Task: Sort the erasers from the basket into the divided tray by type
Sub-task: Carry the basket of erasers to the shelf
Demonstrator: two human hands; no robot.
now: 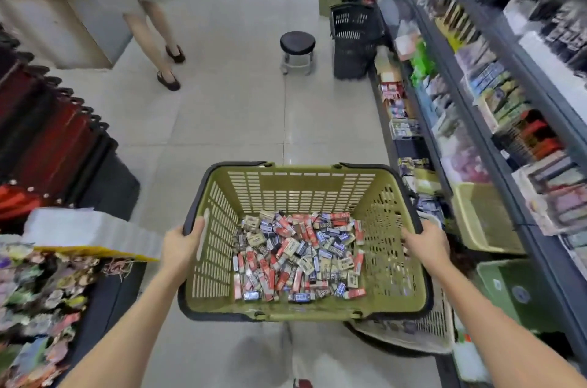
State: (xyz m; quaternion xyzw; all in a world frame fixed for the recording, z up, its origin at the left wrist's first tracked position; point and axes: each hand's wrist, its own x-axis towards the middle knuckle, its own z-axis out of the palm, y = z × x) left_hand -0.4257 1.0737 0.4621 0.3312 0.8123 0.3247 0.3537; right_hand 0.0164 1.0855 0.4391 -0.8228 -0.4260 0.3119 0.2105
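Gripping the left rim of the olive-green basket (pixel 305 194) with the left hand (pixel 181 243), fingers curled round the edge. Clamping the right rim with the right hand (pixel 427 243), fingers wrapped likewise. Holding a heap of erasers (pixel 298 260) in red, blue and cream sleeves on the basket's bottom. Facing a black stool (pixel 297 45) beyond the basket's far wall, shelves (pixel 482 108) to its right.

Bare forearms stretched forward, left hand (pixel 182 243) and right hand (pixel 427 241) each gripping a side rim of the basket (pixel 301 194)
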